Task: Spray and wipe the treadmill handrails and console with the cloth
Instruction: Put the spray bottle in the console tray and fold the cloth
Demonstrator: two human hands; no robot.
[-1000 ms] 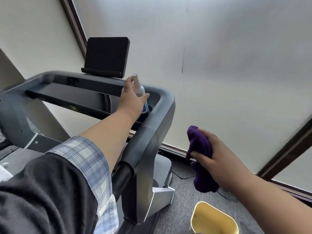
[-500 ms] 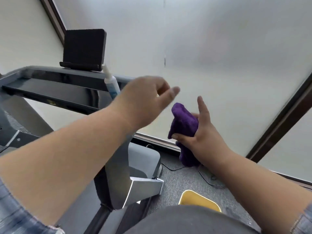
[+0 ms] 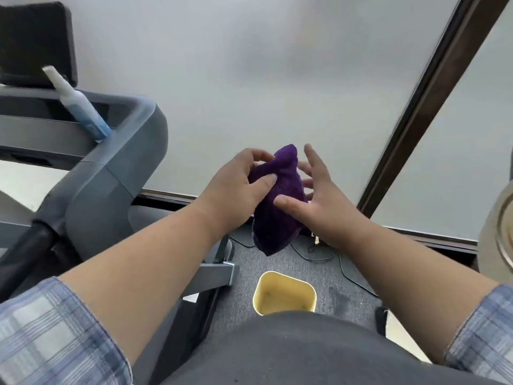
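L hand [image 3: 236, 187] gripping purple cloth [image 3: 274, 207], fingers curling round top, mid-air beside treadmill handrail [image 3: 116, 173]. R hand [image 3: 311, 198] fingers spreading straight, thumb touching cloth. Spray bottle [image 3: 80, 107] leaning in console [image 3: 41, 126].

Both forearms extended forward, left hand [image 3: 236, 184] with fingers curled, right hand [image 3: 313, 201] with fingers spread.
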